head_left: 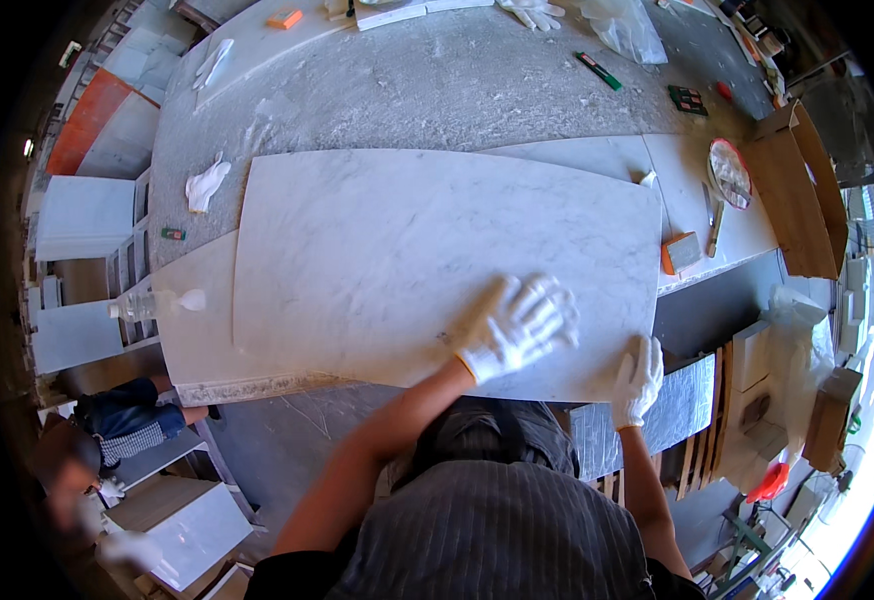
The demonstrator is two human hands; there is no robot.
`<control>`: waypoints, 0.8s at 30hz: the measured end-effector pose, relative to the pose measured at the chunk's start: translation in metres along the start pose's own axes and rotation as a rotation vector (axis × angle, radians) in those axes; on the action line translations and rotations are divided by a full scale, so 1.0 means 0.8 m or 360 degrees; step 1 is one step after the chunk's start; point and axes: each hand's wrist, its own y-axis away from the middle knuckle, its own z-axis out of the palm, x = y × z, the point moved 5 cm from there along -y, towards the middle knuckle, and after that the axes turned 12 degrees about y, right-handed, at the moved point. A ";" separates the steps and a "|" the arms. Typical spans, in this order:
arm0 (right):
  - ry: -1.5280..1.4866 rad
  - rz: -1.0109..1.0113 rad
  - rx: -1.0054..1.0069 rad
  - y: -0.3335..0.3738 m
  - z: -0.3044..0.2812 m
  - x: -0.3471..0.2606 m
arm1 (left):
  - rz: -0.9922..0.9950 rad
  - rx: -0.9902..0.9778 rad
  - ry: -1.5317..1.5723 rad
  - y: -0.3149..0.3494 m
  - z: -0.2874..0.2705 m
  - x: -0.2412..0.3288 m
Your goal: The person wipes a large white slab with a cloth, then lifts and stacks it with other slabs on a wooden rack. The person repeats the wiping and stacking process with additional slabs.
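A large white marble slab (387, 240) with faint grey veining lies flat in front of me. My left hand (522, 330), in a white knit glove, rests on its top near the front edge, fingers spread and slightly blurred. At the slab's front right corner is my right hand (640, 382), gloved the same way, with its fingers stretched along the right edge. Neither hand shows a tool in it. Behind the slab's right part lies another pale panel (597, 155).
An orange-sided sanding block (680, 252), a scraper-like tool (717, 228) and a round tub (730, 174) sit at right, beside a cardboard box (795, 190). A loose white glove (207, 185) and clear bottle (142, 305) are at left. Another person (127, 425) is at lower left.
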 end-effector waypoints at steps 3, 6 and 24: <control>-0.0184 0.0330 -0.0087 0.026 0.015 0.051 | -0.0622 0.0015 0.0035 -0.021 -0.101 -0.109; -0.0606 0.0506 -0.0205 0.035 0.029 0.053 | -0.0862 0.0612 -0.1051 0.088 -0.169 -0.247; -0.0640 0.0751 -0.0246 0.043 0.058 0.066 | 0.0054 -0.0233 -0.0190 -0.146 0.056 -0.031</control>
